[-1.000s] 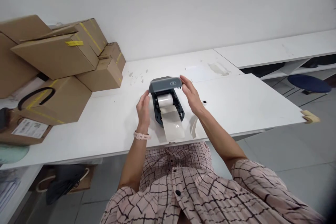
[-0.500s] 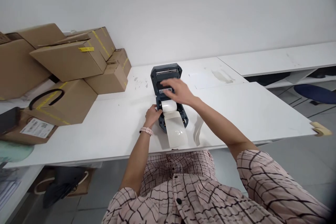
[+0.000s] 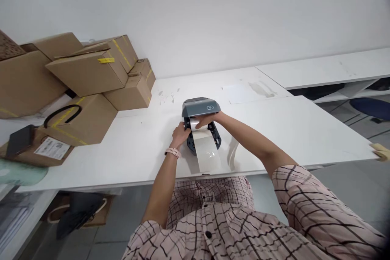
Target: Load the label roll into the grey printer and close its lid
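Note:
A dark grey label printer [image 3: 201, 109] stands near the table's front edge, its lid tilted partway down over the base. Inside the base sits a white label roll [image 3: 193, 123], partly hidden by the lid and my fingers. From it a pale label strip [image 3: 207, 152] runs forward toward the table edge. My left hand [image 3: 181, 134], with a pink band at the wrist, is closed on the left side of the printer base. Beneath the lid, my right hand [image 3: 209, 119] reaches in from the right, its fingers extended over the roll; the lid partly covers it.
Several cardboard boxes [image 3: 88, 73] are piled at the left, with a black curved strap [image 3: 62, 109] among them. A curled strip of backing paper [image 3: 233, 154] lies right of the printer. A flat white sheet [image 3: 237, 94] lies farther back. A blue seat [image 3: 370, 109] stands at the far right.
The printer lid has swung from upright to partway down. My right hand has lowered from in front of the lid to beneath it. My left hand stays on the base.

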{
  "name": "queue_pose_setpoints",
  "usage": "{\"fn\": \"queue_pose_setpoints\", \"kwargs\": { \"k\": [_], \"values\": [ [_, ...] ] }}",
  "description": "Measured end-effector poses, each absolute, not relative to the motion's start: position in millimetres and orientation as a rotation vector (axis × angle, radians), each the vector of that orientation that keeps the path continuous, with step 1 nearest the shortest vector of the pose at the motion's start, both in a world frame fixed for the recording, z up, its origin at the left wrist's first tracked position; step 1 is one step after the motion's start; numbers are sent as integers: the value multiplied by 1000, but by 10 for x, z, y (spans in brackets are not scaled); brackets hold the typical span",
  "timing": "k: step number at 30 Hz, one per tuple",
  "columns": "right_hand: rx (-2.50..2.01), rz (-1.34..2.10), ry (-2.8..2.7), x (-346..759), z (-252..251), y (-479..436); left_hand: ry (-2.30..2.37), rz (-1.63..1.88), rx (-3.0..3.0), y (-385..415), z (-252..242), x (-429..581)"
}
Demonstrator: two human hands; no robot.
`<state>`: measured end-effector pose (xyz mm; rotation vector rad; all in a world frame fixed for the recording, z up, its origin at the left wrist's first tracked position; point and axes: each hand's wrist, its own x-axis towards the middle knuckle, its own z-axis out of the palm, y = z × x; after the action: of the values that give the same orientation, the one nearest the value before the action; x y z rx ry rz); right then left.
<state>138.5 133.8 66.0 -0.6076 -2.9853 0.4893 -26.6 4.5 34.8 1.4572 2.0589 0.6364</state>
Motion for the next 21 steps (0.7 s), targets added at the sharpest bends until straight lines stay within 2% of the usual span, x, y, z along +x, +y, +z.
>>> {"fn": "queue_pose_setpoints", "kwargs": {
  "k": [6,12,21],
  "values": [
    [-791,778,-2950,1435,956,1463,2052,677,1458,32,344,-250],
    [-924,644,-3040,1331,1006,1471,2035,714,1445,15,340,-245],
    [-1049,689,-3173,1280,977,1559,1996,747,1421,34,300,-257]
  ]
}}
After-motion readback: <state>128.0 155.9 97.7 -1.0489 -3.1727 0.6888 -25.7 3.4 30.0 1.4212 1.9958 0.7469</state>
